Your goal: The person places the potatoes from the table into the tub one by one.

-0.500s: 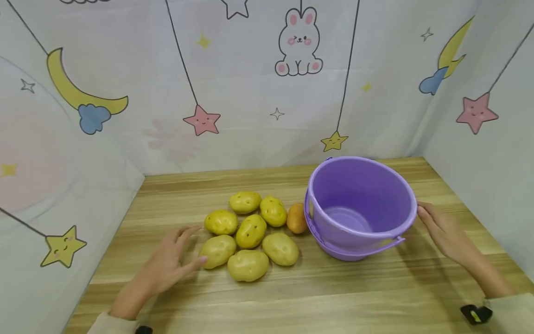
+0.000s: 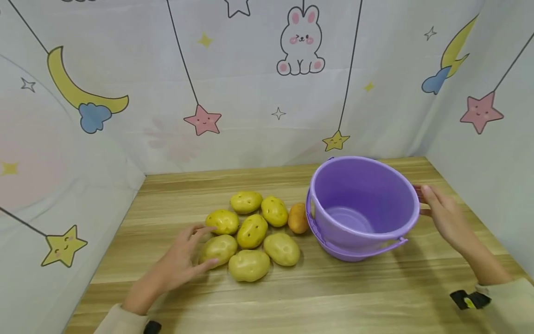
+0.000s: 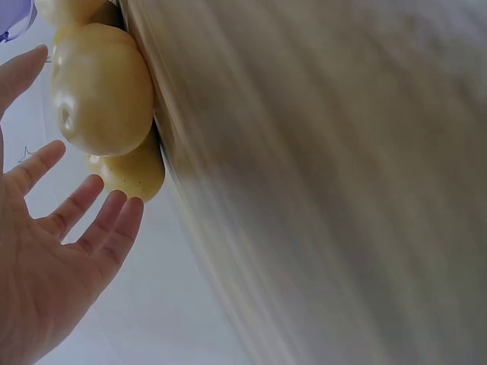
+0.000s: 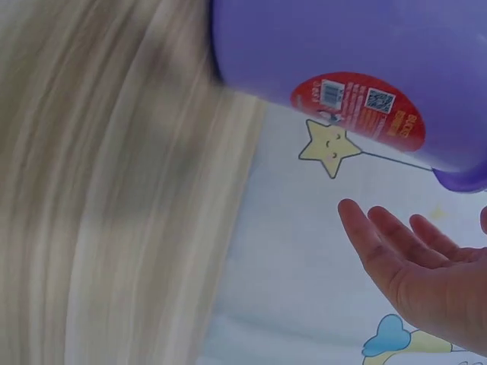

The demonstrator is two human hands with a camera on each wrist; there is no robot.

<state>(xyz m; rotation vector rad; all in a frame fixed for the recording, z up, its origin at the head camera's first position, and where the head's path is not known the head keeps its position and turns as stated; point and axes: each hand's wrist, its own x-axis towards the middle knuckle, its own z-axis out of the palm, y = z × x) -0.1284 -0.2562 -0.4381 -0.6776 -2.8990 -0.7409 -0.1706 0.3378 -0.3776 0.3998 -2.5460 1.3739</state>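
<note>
Left hand (image 2: pixel 177 263) has edged right, fingers spread wide about the near-left potato (image 2: pixel 219 251), gripping nothing; right hand (image 2: pixel 450 223) has shifted farther back, right of the purple bucket (image 2: pixel 359 185), empty too. A low, hasty grasp could set neighbouring potatoes (image 2: pixel 252 231), left of the bucket, rolling.

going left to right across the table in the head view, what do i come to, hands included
Left hand → cluster of seven yellow potatoes → brown potato → purple bucket → right hand. The yellow potatoes overlap across, so they are given as one group.
</note>
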